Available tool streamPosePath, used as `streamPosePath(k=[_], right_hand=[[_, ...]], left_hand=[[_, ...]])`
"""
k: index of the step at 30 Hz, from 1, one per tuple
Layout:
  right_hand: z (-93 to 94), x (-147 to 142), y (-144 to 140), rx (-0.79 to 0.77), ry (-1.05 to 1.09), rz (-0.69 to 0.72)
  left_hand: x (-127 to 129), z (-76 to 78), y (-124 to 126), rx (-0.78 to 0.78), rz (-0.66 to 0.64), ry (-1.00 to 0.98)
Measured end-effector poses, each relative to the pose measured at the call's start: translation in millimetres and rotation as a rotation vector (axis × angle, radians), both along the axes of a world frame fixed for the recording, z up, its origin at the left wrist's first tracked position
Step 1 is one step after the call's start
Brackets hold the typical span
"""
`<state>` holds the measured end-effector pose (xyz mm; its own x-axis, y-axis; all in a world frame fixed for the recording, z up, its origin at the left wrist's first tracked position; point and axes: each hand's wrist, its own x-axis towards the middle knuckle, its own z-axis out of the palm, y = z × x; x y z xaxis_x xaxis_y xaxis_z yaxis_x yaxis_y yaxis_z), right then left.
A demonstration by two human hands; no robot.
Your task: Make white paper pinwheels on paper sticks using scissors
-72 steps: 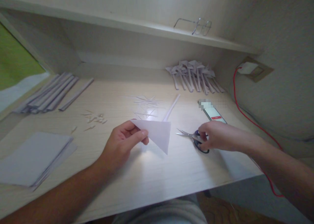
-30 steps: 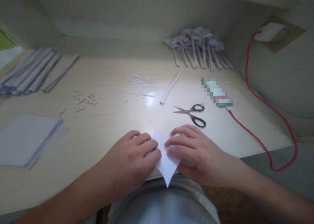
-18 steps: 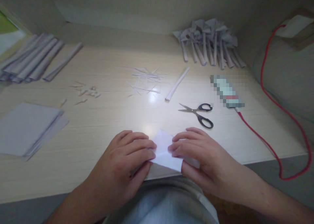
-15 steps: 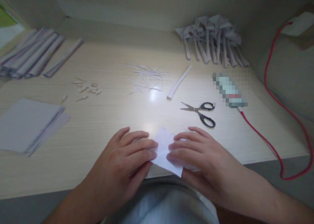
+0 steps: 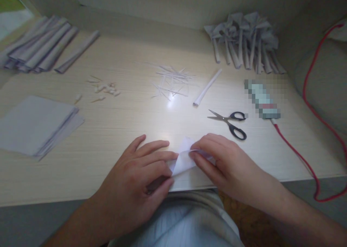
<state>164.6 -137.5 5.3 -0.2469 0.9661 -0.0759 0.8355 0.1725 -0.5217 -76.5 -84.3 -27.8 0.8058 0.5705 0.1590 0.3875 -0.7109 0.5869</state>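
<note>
A white sheet of paper (image 5: 184, 163) lies at the table's front edge, its near part folded up and over. My right hand (image 5: 221, 160) pinches the folded edge between thumb and fingers. My left hand (image 5: 148, 167) rests on the paper's left side with its fingers spread, the index fingertip touching the fold. Part of the paper is hidden under both hands. Beyond my right hand lie scissors (image 5: 223, 118) with black handles, their blades slightly apart. A thin rolled paper tube (image 5: 207, 87) lies behind the scissors.
Thin white paper strips (image 5: 173, 79) lie mid-table, cotton-tipped sticks (image 5: 107, 88) to their left. Square paper sheets (image 5: 35, 124) are stacked at left, below rolled paper tubes (image 5: 51, 46). Folded paper flowers on stems (image 5: 244, 37) stand back right. A red cable (image 5: 295, 153) runs from a blurred-out device (image 5: 261, 99).
My right hand has gone from lying flat on the paper to pinching its near corner, now lifted and folded away from me. My left hand stays on the paper. The view has shifted slightly.
</note>
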Motion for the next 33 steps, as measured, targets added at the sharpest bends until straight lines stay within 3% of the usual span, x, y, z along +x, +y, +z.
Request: streamPosePath(k=[10,17,33], right_hand=[[-16.0,-14.4,1.3,0.088,-0.072,-0.076],[-24.4,-16.2,-0.1,0.19,-0.051,-0.108],[-31.6,-14.8,1.0,0.261,-0.103,-0.079]], left_hand=[[10.0,-1.9,-6.9,-0.029,0.161,-0.067],[10.5,-2.1,-8.1,-0.004,0.199,-0.105],[7.9,-2.3,-8.1,0.025,0.249,-0.17]])
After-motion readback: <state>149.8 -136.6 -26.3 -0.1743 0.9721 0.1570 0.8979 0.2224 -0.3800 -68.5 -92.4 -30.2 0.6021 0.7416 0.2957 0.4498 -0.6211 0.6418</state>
